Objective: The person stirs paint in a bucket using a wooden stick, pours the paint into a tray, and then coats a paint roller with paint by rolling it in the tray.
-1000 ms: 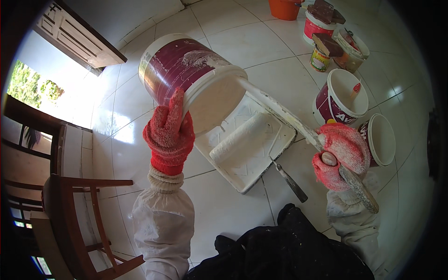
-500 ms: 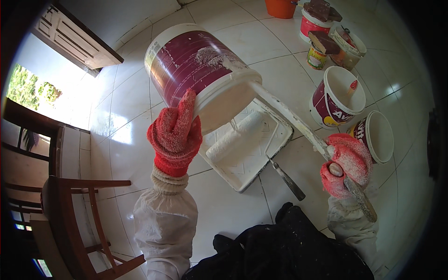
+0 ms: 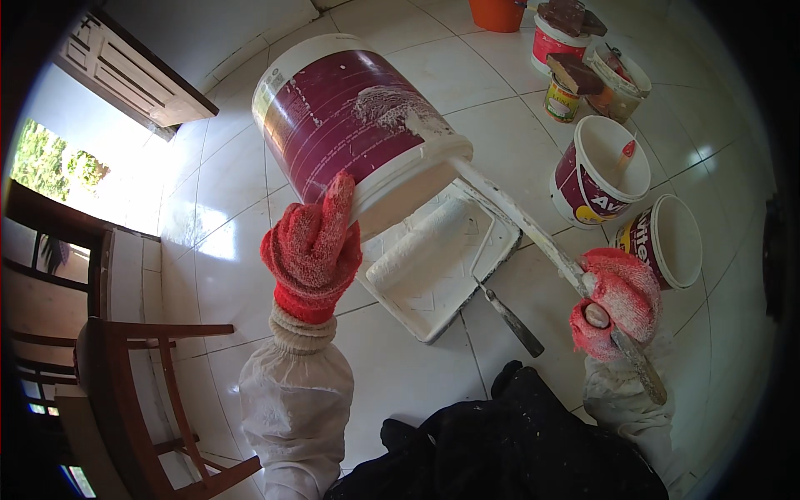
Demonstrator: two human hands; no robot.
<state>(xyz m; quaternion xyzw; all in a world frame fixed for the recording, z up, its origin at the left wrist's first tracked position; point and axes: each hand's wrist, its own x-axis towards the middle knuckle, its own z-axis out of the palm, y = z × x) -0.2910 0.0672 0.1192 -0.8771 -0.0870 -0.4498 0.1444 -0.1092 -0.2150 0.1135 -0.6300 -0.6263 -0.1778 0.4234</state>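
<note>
In my left hand point(image 3: 310, 254), wearing a red glove, the rim of a maroon and white paint bucket point(image 3: 342, 125) is gripped. The bucket is tipped on its side, its mouth tilted down over a paint tray point(image 3: 442, 315); its inside is mostly hidden. My right hand point(image 3: 623, 302), gloved alike, is closed around a paint-coated stick point(image 3: 533, 227) whose far end reaches the bucket's mouth. In the tray lies a paint roller point(image 3: 421, 242) covered in white paint, its dark handle point(image 3: 518, 323) sticking out over the near right edge.
Right of the tray stand an open bucket point(image 3: 569, 185) with a red-tipped tool and a tilted open bucket point(image 3: 640, 237). Farther back are small paint tins point(image 3: 562, 102), pails and an orange bucket point(image 3: 497, 15). A wooden chair point(image 3: 175, 330) is at left, below an open door point(image 3: 133, 71).
The bucket has shifted slightly, its mouth a little lower and to the right. My right hand and the stick have dropped slightly toward me.
</note>
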